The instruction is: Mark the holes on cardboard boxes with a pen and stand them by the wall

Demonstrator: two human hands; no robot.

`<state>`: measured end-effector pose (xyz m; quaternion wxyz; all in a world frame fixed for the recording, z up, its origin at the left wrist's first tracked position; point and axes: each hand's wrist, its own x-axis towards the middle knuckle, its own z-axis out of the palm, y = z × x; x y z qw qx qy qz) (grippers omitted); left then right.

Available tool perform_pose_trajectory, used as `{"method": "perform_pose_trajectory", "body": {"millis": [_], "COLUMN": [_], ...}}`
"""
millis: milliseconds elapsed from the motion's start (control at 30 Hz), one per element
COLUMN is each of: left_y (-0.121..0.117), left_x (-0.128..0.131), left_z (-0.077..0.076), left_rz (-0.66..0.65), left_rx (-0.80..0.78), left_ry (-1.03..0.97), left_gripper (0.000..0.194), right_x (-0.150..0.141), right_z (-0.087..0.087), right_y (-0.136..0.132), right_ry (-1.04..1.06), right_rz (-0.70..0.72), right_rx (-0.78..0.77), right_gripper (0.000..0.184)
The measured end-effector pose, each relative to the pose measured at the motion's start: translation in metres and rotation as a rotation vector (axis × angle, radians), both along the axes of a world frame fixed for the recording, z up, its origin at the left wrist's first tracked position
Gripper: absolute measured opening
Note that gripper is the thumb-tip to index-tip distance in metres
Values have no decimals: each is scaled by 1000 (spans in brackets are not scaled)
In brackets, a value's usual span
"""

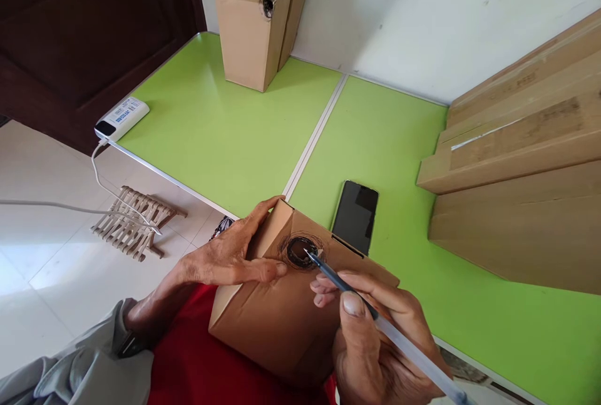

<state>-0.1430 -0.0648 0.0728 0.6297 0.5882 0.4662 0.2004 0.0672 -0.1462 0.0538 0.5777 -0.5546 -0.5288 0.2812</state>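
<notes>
A brown cardboard box (282,311) rests tilted against my body at the table's near edge. On its upper face is a dark scribbled ring (300,251) drawn in black. My left hand (235,251) grips the box's left side, thumb lying flat on the face beside the ring and fingers behind the edge. In my right hand (375,330) is a pen (347,284) with a dark grip and a clear barrel, pinched between thumb and index finger. Its tip is at the inside of the ring; whether it touches is hard to tell.
A black smartphone (355,216) lies just beyond the box on the green table (225,136). Cardboard boxes stand at the back (248,35) and right (521,205). A white power bank (124,117) with a cable sits at the left edge. Below is a small woven stool (134,220).
</notes>
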Motion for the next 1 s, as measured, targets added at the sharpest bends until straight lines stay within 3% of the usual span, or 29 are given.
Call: {"method": "perform_pose_trajectory", "body": {"millis": [633, 1000], "left_y": [1, -1], "left_x": [3, 2], "left_z": [4, -1], "left_rz": [-22, -29], "left_rx": [-12, 39], "left_ry": [-16, 2], "left_gripper": [111, 107], "right_x": [-6, -5], "right_z": [4, 1], "right_y": [5, 11], "right_ry": [135, 127], "right_rz": [-106, -144], "right_rx": [70, 103], "right_gripper": [25, 17]}}
